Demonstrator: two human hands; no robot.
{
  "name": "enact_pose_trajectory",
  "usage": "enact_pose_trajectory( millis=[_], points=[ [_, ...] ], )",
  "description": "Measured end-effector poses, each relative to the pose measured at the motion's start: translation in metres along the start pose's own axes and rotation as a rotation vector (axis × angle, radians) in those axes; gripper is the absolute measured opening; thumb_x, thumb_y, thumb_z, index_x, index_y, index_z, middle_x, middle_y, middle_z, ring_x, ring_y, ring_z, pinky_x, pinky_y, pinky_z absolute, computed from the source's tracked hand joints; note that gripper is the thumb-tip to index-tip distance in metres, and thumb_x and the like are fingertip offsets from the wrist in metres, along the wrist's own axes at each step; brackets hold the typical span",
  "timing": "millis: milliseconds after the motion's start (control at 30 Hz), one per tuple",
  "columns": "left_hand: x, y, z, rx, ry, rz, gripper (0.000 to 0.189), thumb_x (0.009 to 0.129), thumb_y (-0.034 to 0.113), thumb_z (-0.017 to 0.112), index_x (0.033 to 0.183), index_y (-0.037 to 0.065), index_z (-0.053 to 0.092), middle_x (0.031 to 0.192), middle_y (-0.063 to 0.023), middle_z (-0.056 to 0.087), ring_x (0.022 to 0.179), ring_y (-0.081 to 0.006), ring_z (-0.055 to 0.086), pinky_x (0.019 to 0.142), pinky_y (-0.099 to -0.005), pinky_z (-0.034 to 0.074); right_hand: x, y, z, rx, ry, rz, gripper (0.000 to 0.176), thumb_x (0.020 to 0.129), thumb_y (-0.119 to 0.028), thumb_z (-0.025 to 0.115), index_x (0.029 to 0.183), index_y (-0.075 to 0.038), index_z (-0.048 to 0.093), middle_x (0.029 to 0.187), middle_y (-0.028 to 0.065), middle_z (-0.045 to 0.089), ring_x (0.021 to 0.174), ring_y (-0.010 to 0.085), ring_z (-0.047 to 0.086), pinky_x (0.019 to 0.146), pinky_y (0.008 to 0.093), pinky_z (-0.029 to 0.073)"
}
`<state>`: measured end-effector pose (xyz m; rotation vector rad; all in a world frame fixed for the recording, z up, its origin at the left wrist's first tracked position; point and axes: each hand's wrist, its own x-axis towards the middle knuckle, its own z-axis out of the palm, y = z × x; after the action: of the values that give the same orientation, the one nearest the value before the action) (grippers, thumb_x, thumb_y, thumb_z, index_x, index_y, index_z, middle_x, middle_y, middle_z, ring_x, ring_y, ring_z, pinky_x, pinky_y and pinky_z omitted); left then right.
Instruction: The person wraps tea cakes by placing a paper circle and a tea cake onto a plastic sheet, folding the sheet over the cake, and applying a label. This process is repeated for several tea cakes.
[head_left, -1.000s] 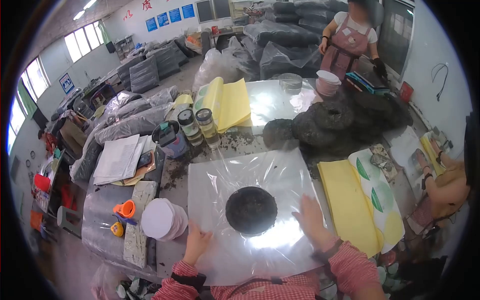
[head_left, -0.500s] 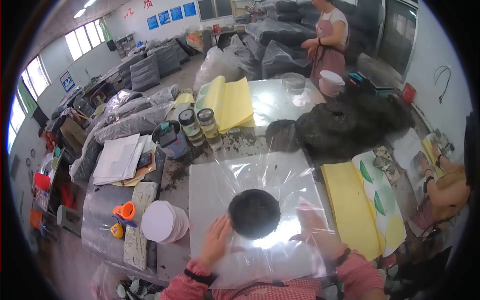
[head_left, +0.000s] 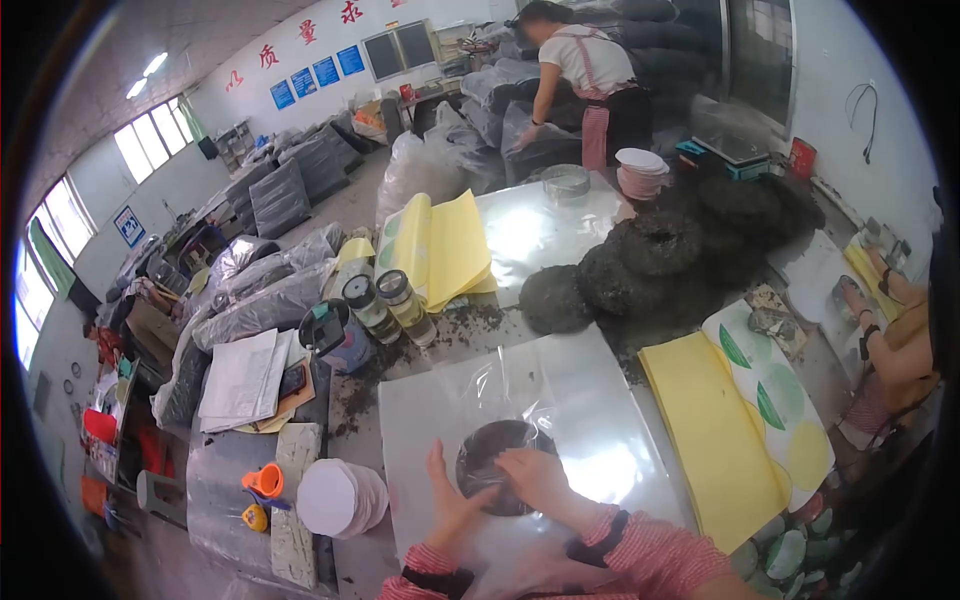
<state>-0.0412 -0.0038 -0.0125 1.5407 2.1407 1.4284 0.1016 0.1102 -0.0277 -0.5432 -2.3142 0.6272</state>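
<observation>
A round dark disc point(head_left: 480, 448) lies on a shiny metal sheet point(head_left: 420, 400), with clear film point(head_left: 525, 375) over it. At the disc's left edge is my left hand point(head_left: 455, 500), its thumb and fingers spread apart. My right hand point(head_left: 535, 475) rests over the disc's right side, fingers bent together on the film; whether they pinch any of it is not clear. A stack of round white sheets point(head_left: 335, 497) stands to the left.
Two glass jars point(head_left: 405, 308) and a bucket point(head_left: 335, 338) stand behind the sheet. Yellow paper point(head_left: 700, 430) lies right, dark round clumps point(head_left: 640, 260) back right. One person point(head_left: 590, 70) bends over wrapped stacks; another's arms point(head_left: 880, 320) show at far right.
My right hand has moved left onto the disc, and my left hand's thumb now reaches its lower edge. The view has shifted. The person at the back has turned and bent toward the stacks.
</observation>
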Motion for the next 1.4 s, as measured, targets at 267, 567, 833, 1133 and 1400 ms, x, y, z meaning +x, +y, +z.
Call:
enact_pose_trajectory(
  millis=[267,567,833,1133,1400],
  points=[
    [0.01,-0.001,0.031,0.174,-0.247,0.117,0.075,0.081,0.023,0.081,0.143,0.001,0.044,0.117,-0.0125,0.07,0.118,-0.036,0.061,0.103,-0.0434,0.048,0.008,0.03,-0.051,0.526,0.532,0.377,0.032,0.087,-0.004,0.059,0.117,0.004,0.064,0.103,0.0124,0.07,0.1,0.0226,0.068,0.093,0.0344,0.05],
    [0.014,-0.018,0.022,-0.327,-0.067,-0.079,0.054,0.073,0.014,0.077,0.122,0.0,0.058,0.116,-0.0149,0.048,0.113,-0.0294,0.05,0.101,-0.0434,0.043,0.047,0.024,-0.016,0.594,0.097,0.03,0.034,0.094,-0.016,0.056,0.125,-0.003,0.06,0.121,0.0169,0.067,0.109,0.0314,0.065,0.1,0.0411,0.047],
    [0.007,0.012,0.045,0.091,0.127,0.037,0.046,0.077,0.001,0.066,0.121,-0.002,0.053,0.123,-0.0218,0.056,0.119,-0.0418,0.052,0.102,-0.0495,0.044,-0.02,-0.014,-0.003,0.286,0.042,0.067,0.034,0.088,-0.018,0.067,0.119,-0.004,0.066,0.126,0.0156,0.064,0.115,0.0344,0.06,0.097,0.039,0.051],
    [0.0,0.021,0.033,0.419,-0.502,0.229,0.079,0.086,0.026,0.07,0.151,-0.004,0.037,0.157,-0.0241,0.036,0.149,-0.0397,0.029,0.121,-0.0493,0.024,-0.03,0.026,-0.027,0.074,-0.11,-0.083,0.018,0.088,-0.011,0.066,0.103,-0.002,0.068,0.126,0.0138,0.064,0.115,0.0288,0.061,0.094,0.0375,0.053],
    [0.0,0.016,0.036,0.494,-0.563,0.22,0.077,0.093,0.041,0.063,0.147,-0.009,0.04,0.16,-0.0249,0.031,0.151,-0.0407,0.024,0.122,-0.0505,0.019,-0.227,0.158,-0.274,-1.191,0.358,0.529,0.038,0.087,-0.013,0.07,0.122,0.001,0.067,0.121,0.0212,0.068,0.112,0.039,0.065,0.098,0.046,0.052]
  ],
)
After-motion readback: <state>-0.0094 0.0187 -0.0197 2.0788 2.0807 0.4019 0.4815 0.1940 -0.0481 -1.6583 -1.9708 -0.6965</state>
